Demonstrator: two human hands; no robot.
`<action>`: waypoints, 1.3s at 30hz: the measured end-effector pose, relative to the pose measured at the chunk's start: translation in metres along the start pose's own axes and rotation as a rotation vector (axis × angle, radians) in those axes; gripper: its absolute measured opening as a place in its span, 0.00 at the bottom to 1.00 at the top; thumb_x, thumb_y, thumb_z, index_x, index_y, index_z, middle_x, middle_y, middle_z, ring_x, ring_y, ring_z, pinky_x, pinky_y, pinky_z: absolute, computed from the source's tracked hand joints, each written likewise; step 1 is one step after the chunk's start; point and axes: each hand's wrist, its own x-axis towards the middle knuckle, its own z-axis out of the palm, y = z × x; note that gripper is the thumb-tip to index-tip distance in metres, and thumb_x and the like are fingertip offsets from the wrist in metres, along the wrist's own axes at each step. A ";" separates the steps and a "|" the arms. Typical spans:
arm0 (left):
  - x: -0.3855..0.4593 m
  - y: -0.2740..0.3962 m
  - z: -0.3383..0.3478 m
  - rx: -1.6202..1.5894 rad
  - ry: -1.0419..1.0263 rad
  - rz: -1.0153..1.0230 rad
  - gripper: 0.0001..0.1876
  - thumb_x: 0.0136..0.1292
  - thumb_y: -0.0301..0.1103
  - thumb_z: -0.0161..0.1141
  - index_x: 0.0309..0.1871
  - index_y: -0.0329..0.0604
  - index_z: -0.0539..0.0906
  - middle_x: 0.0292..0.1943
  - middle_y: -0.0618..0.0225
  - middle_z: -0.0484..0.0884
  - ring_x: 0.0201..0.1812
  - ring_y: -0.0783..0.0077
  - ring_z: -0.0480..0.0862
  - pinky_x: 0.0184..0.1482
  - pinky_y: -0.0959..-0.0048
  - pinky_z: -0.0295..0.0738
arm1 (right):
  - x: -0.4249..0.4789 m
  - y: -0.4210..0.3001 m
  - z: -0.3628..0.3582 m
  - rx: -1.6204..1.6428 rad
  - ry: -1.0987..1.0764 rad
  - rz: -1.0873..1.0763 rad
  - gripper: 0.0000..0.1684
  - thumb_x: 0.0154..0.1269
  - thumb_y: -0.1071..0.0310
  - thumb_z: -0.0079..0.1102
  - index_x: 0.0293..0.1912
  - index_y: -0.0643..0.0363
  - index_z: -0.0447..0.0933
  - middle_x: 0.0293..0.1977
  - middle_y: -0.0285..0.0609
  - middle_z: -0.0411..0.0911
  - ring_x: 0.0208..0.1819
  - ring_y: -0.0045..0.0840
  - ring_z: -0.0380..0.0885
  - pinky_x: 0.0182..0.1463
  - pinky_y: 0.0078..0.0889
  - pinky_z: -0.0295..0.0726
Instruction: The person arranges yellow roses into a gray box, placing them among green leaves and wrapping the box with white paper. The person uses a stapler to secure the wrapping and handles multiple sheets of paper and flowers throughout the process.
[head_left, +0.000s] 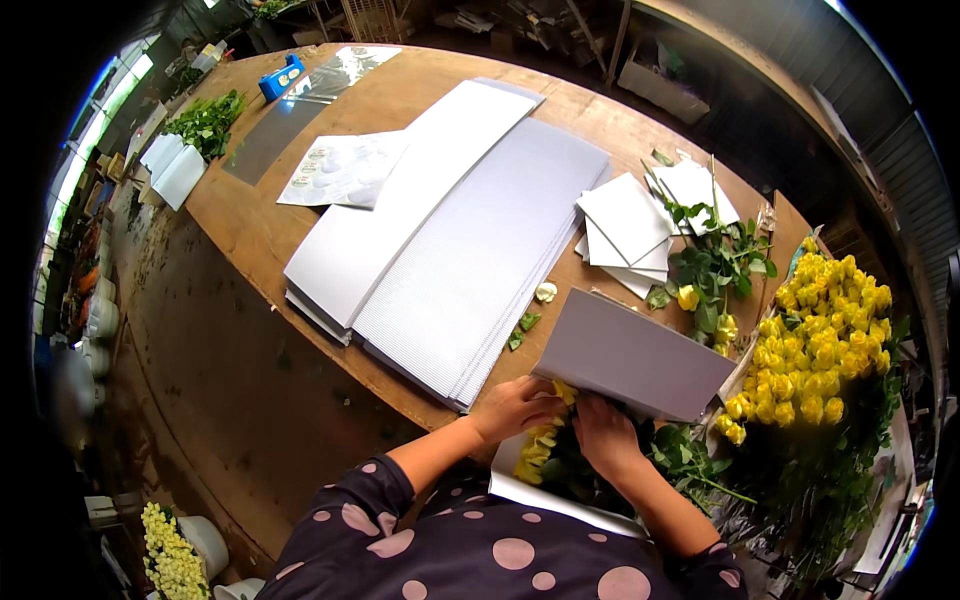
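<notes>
A sheet of cardboard, white on one side, is folded around yellow roses at the table's near edge. Its grey-looking upper flap (634, 356) stands raised beyond my hands, and its white near flap (562, 502) lies against my front. My left hand (521, 409) has its fingers around a yellow rose bloom (564, 391) at the flap's left end. Just right of it, my right hand (607, 439) reaches in among the stems; its fingertips are hidden, so its hold is unclear. More yellow blooms (536, 454) line the left side of the wrap, below my left hand.
Stacks of white board (397, 217) and corrugated cardboard (487, 255) cover mid-table. Small white cards (626, 221) and loose rose stems (720, 255) lie right of them. A large heap of yellow roses (817, 345) stands at right. A blue tape dispenser (282, 77) sits far left.
</notes>
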 end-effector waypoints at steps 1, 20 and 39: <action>-0.004 0.000 -0.007 0.025 -0.019 -0.011 0.13 0.48 0.34 0.62 0.40 0.53 0.79 0.40 0.70 0.73 0.39 0.67 0.75 0.41 0.71 0.71 | 0.000 -0.003 -0.011 0.034 0.031 -0.067 0.13 0.54 0.68 0.52 0.40 0.61 0.70 0.31 0.46 0.72 0.33 0.39 0.74 0.35 0.39 0.76; 0.021 0.007 -0.208 0.609 0.173 -0.252 0.11 0.56 0.21 0.44 0.40 0.32 0.76 0.27 0.49 0.77 0.29 0.54 0.79 0.29 0.62 0.75 | 0.030 -0.048 -0.092 0.682 -0.276 -0.106 0.16 0.64 0.62 0.47 0.45 0.63 0.72 0.35 0.47 0.76 0.34 0.34 0.77 0.38 0.32 0.76; -0.042 0.022 -0.214 -1.729 0.691 -0.121 0.36 0.65 0.58 0.32 0.63 0.32 0.55 0.58 0.50 0.65 0.57 0.59 0.68 0.58 0.60 0.64 | 0.103 -0.069 -0.156 1.586 -0.364 0.053 0.14 0.63 0.64 0.51 0.43 0.65 0.66 0.20 0.34 0.71 0.11 0.06 0.64 0.09 0.06 0.65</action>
